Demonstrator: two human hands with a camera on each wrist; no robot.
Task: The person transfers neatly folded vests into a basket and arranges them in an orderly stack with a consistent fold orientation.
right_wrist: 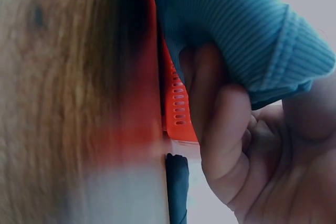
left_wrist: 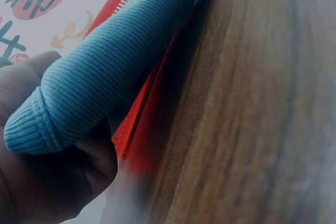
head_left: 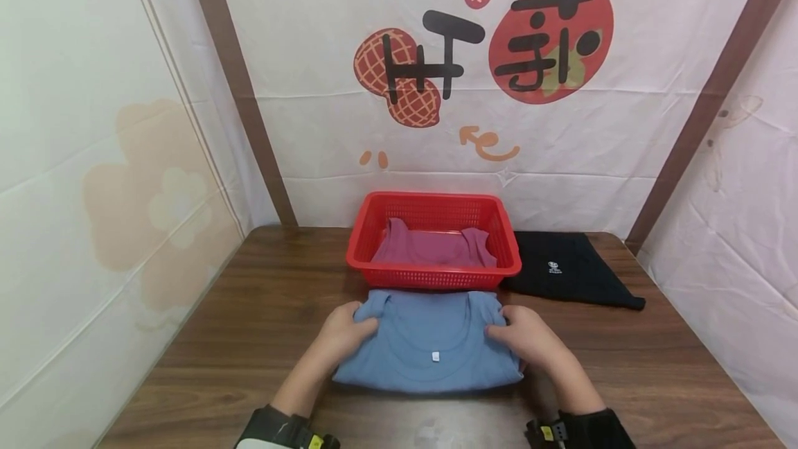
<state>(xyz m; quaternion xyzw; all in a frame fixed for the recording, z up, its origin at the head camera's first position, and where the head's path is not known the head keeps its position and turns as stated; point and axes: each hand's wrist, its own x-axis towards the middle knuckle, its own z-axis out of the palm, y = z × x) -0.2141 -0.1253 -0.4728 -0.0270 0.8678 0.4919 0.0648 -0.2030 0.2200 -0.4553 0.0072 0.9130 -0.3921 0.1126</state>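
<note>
A folded blue ribbed shirt (head_left: 430, 359), its round neckline and small white tag facing up, is held just in front of the red basket. At its left side my left hand (head_left: 346, 331) grips the edge, thumb on top. My right hand (head_left: 530, 335) pinches the opposite side the same way. In the left wrist view, the rolled ribbed fabric (left_wrist: 105, 66) lies between thumb and fingers above the wood. The right wrist view has curled fingers (right_wrist: 226, 129) under the shirt's folded edge (right_wrist: 252, 35).
Behind the shirt stands a red plastic basket (head_left: 358, 248) with a folded pink garment (head_left: 430, 247) inside. A black cloth (head_left: 567, 269) with a small white logo lies right of it. The wooden table (head_left: 249, 338) meets a printed fabric wall (head_left: 312, 89) at the back.
</note>
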